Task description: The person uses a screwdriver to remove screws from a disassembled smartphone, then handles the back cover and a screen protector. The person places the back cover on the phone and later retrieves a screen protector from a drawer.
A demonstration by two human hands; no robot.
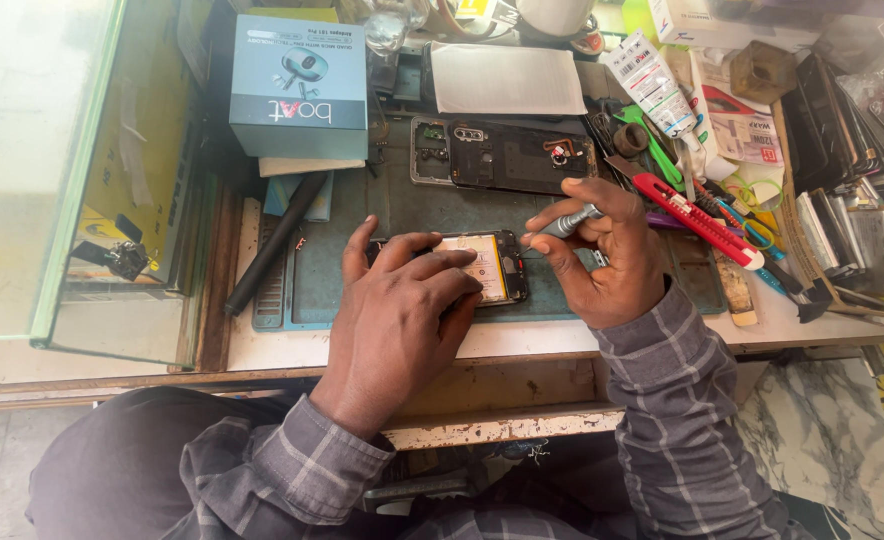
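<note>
Opened phone (482, 268) on work mat (412, 210), under left hand (402, 310); screwdriver (570, 222) in right hand (602, 255). Phone back cover (507, 155) behind both hands. Earbuds box (297, 85) behind-left of left hand. Utility knife (697, 220) right of right hand.

The worktop (522, 340) carries a blue-green repair mat (412, 205), a black rod (274, 245), a red utility knife (697, 220) and a blue box (298, 85).
</note>
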